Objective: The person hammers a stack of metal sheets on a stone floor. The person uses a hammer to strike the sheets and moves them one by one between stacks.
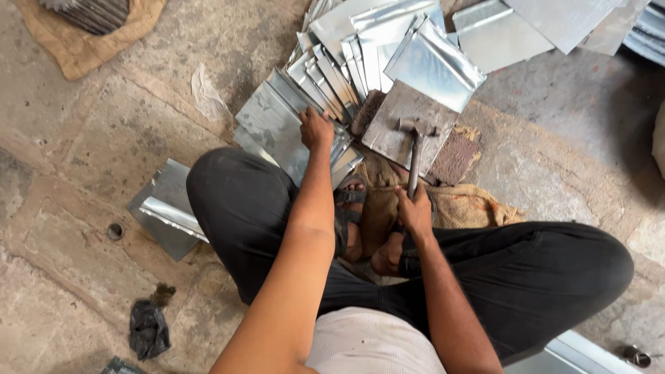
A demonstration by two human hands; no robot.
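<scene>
I sit cross-legged on a stone floor. My left hand (pixel 316 129) rests on a folded sheet-metal piece (pixel 277 125) at the near end of a leaning stack of such pieces (pixel 332 76). My right hand (pixel 414 211) grips the handle of a hammer (pixel 414 149). Its head lies on a flat metal block (pixel 395 114) in front of my feet. A brown sack (pixel 471 204) lies under the block.
More bent metal sheets (pixel 485 34) are piled at the top right. A single folded piece (pixel 170 211) lies by my left knee. A black rag (pixel 147 327) lies on the floor at lower left, and a sack with ribbed metal (pixel 90 21) at the top left.
</scene>
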